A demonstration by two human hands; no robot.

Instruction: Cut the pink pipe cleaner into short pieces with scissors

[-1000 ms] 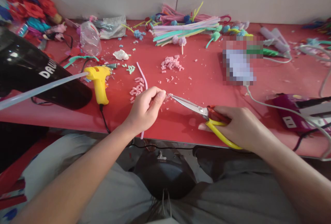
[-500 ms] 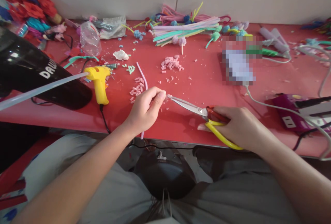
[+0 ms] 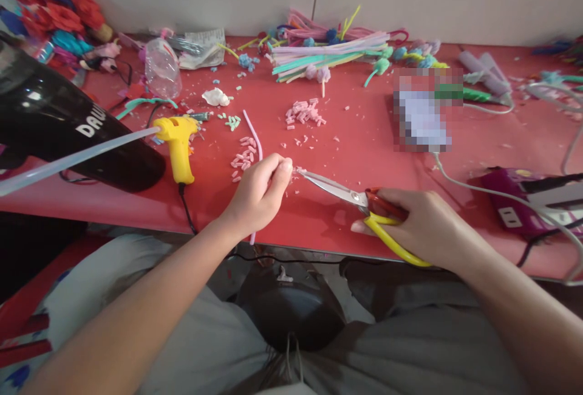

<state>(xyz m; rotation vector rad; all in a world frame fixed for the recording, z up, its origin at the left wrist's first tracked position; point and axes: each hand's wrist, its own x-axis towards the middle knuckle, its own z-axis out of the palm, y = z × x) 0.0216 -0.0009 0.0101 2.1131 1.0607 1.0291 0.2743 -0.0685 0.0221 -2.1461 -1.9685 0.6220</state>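
Scissors (image 3: 334,187), gripped in the right hand (image 3: 423,219), aim lengthwise at the left hand (image 3: 259,191), pinched tight just beyond their tips, its contents unclear.

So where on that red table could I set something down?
The widest mostly bare patch lies beyond the scissors, between the farther pile of pink pieces and the pixelated object; a few scraps dot it. The back is crowded with fuzzy stems, the left around the glue gun.

Your scissors (image 3: 357,197) show silver blades, nearly together, and handles in red and yellow; they point toward your small pink piece (image 3: 294,170), partly hidden at the scissors' tips, exact shape indiscernible.
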